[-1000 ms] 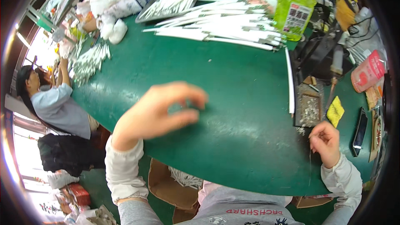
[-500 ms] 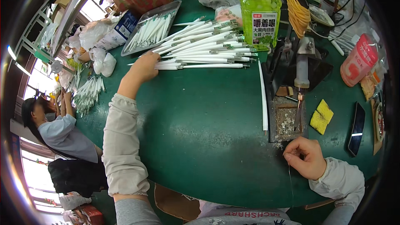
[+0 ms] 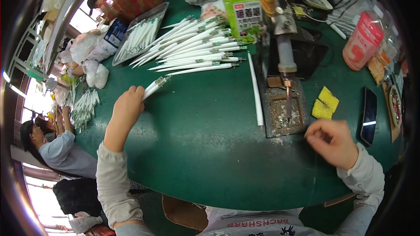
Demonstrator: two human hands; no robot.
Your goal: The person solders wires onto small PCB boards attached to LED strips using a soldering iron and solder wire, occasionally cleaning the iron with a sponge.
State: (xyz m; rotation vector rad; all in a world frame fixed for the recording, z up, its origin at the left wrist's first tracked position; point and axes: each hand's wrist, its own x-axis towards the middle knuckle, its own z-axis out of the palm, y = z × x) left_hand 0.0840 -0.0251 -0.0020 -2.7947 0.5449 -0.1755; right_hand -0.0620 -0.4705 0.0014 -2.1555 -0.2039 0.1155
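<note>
Sticks [image 3: 154, 88]: bunched in left hand [image 3: 127, 109], before the pile [image 3: 199, 48].
Right hand [image 3: 336, 144]: fingers curled, contents unclear, near tray [image 3: 302, 124].
Iron [image 3: 286, 54]: if hot, right-hand drift could burn knuckles; loose left grip could splay sticks.

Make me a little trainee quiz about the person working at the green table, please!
1. What does the person's left grip hold?

2. True or false: the split yellow sponge lies to the left of the flat black phone.

3. Which lies just left of the dark rectangular tray with silvery bits?
A) a lone slender white stick
B) a pink plastic bottle
C) a bright red box

Key:
1. At least one slim white stick with silvery fittings
2. True
3. A
</note>
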